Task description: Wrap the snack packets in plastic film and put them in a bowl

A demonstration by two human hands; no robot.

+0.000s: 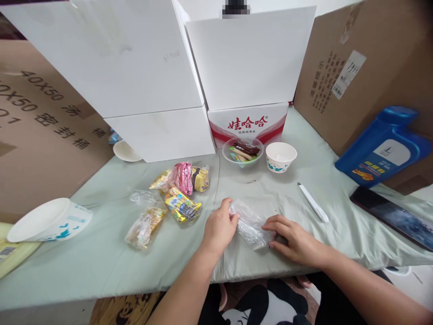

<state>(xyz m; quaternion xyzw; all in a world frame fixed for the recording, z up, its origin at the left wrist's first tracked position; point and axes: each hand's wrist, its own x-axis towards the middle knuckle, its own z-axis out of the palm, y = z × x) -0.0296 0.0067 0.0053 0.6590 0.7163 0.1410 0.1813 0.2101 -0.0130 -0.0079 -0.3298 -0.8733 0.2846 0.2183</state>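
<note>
A crumpled clear plastic bag (251, 228) lies on the cloth between my hands. My left hand (219, 225) pinches its left edge with thumb and fingers, where a bit of pink shows. On the other side, my right hand (287, 237) has its fingers and thumb closed on the bag's right end. Left of my hands sit several wrapped snacks: a yellow packet (182, 205), a pink packet (183, 177), a small gold packet (200, 178) and a clear-wrapped snack (146, 228). What the bag holds, if anything, I cannot make out.
Behind stand a clear bowl (227, 158) of packaged snacks and a white paper bowl (281, 158). A white utility knife (313, 203), phone (392, 214) and blue bottle (379, 146) lie or stand right. Another paper bowl (64, 223) is left. White boxes (162, 135) block the back.
</note>
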